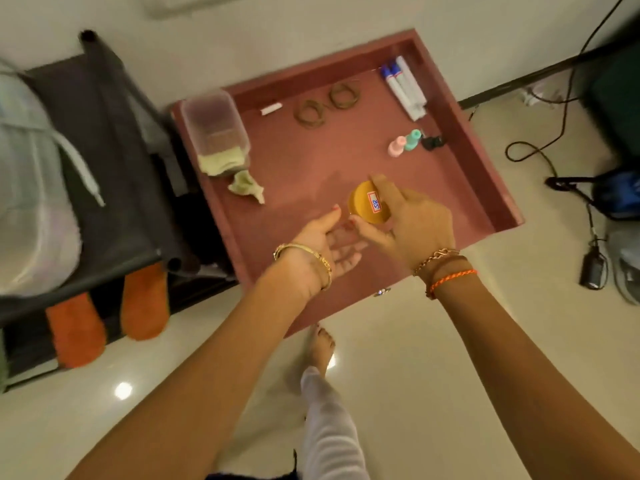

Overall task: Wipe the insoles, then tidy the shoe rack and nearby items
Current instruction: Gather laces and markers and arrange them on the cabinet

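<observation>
Above the shallow dark-red square tray (485,188) on the pale tiled floor, the right hand (412,223) grips a round yellow-orange tin with a white label (369,202), fingers curled round its rim. The left hand (322,247) lies just beside it, palm up, fingers relaxed, holding nothing. Beyond the left hand sit a crumpled pale-green cloth (247,190) and a clear plastic lidded box (214,129). Far left of both hands, two orange insoles (104,317) stick out from the black fabric shoe rack (104,168).
</observation>
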